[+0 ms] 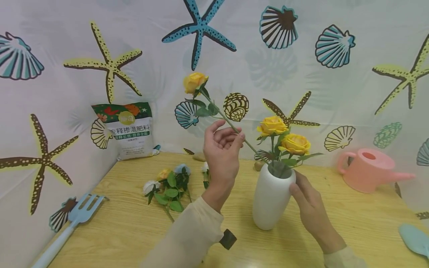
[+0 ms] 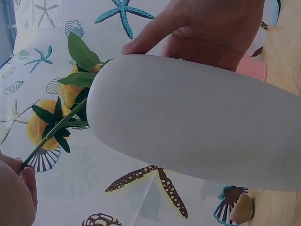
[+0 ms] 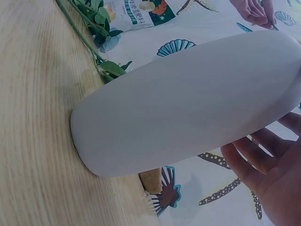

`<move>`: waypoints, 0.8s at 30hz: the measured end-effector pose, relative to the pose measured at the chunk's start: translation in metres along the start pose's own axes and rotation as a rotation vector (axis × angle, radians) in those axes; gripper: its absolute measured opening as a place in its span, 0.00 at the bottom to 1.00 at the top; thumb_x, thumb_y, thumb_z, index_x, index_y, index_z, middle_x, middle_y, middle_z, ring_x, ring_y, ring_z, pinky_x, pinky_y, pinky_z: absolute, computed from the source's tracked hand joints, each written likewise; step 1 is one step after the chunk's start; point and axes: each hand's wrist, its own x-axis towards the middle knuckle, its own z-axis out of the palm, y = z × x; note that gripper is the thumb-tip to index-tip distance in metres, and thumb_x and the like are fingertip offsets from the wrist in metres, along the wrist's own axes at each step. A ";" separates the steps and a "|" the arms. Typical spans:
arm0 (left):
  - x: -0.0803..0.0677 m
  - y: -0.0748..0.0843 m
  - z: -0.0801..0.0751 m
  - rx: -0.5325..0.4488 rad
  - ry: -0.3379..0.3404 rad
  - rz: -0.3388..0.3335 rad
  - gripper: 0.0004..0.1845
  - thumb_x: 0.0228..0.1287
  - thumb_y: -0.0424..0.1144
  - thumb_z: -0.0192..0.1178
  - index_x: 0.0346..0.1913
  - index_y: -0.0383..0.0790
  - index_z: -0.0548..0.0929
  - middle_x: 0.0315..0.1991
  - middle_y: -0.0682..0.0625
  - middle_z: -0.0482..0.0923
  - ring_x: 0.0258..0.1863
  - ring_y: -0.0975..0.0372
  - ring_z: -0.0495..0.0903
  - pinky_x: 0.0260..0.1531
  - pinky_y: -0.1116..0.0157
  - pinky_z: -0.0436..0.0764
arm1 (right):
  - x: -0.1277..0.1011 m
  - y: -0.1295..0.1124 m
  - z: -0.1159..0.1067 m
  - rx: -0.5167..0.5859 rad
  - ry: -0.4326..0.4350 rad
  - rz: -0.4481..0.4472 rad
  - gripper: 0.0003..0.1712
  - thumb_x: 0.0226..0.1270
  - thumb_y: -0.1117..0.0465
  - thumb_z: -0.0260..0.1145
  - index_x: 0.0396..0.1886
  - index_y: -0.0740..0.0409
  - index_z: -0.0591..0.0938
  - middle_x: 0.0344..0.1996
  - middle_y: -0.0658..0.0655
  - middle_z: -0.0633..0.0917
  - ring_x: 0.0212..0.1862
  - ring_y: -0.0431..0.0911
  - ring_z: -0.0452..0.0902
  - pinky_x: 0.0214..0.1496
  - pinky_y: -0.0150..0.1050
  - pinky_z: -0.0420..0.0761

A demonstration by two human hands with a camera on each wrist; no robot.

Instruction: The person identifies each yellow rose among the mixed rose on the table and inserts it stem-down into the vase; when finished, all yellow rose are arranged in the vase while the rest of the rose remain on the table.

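A white vase (image 1: 271, 201) stands on the wooden table (image 1: 134, 238) with two yellow roses (image 1: 283, 136) in it. My left hand (image 1: 239, 136) pinches the stem of a third yellow rose (image 1: 195, 82). That stem slants down to the right into the vase's mouth. My right hand (image 1: 298, 186) holds the vase near its top, thumb on the front and fingers behind. The left wrist view shows the vase (image 2: 197, 122) close up, the stem pinched by my left hand (image 2: 21, 167) and the right hand (image 2: 197, 28) behind. The right wrist view shows the vase (image 3: 188, 103) beside my right hand (image 3: 268, 169).
Loose flowers (image 1: 169, 184) lie on the table left of the vase. A fertilizer bag (image 1: 129, 128) leans in the back corner. A blue garden fork (image 1: 78, 216) lies at the left edge, a pink watering can (image 1: 368, 169) stands at the right, and a blue trowel (image 1: 415, 238) lies nearer.
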 end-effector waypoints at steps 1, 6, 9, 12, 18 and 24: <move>-0.001 -0.002 0.000 0.008 -0.009 0.005 0.26 0.63 0.22 0.65 0.63 0.33 0.70 0.45 0.35 0.82 0.36 0.67 0.82 0.38 0.71 0.84 | 0.000 0.000 0.000 -0.001 -0.001 0.000 0.25 0.82 0.63 0.45 0.74 0.63 0.67 0.70 0.68 0.73 0.64 0.19 0.63 0.60 0.15 0.66; -0.007 -0.010 0.001 0.076 -0.089 0.019 0.26 0.63 0.23 0.65 0.62 0.32 0.70 0.46 0.33 0.83 0.36 0.65 0.82 0.39 0.72 0.83 | 0.000 0.000 0.000 -0.002 0.001 0.003 0.25 0.82 0.63 0.45 0.74 0.64 0.67 0.69 0.68 0.74 0.64 0.19 0.63 0.60 0.15 0.66; -0.010 -0.015 0.003 0.104 -0.138 0.011 0.26 0.62 0.23 0.66 0.62 0.33 0.71 0.45 0.33 0.84 0.37 0.63 0.83 0.39 0.74 0.82 | 0.000 -0.001 0.000 -0.009 0.001 0.011 0.25 0.82 0.63 0.45 0.74 0.64 0.67 0.69 0.68 0.73 0.68 0.30 0.68 0.60 0.15 0.65; -0.014 -0.019 0.005 0.112 -0.184 0.002 0.27 0.61 0.22 0.66 0.62 0.33 0.71 0.44 0.33 0.84 0.37 0.61 0.83 0.39 0.74 0.81 | -0.001 -0.001 0.000 -0.017 -0.003 0.019 0.25 0.83 0.62 0.45 0.74 0.64 0.66 0.70 0.68 0.73 0.70 0.49 0.70 0.60 0.15 0.65; -0.019 -0.025 0.007 0.134 -0.281 0.015 0.27 0.60 0.21 0.66 0.62 0.33 0.71 0.41 0.32 0.86 0.37 0.51 0.85 0.39 0.72 0.82 | -0.001 0.000 0.000 0.008 -0.002 -0.004 0.25 0.82 0.63 0.45 0.74 0.64 0.66 0.69 0.68 0.73 0.68 0.29 0.67 0.61 0.15 0.65; -0.022 -0.028 0.007 0.246 -0.345 -0.013 0.23 0.64 0.27 0.66 0.61 0.34 0.73 0.39 0.37 0.88 0.36 0.50 0.86 0.42 0.70 0.81 | -0.001 0.001 0.001 0.027 0.008 -0.023 0.25 0.82 0.64 0.46 0.74 0.63 0.67 0.69 0.69 0.74 0.65 0.20 0.64 0.61 0.15 0.66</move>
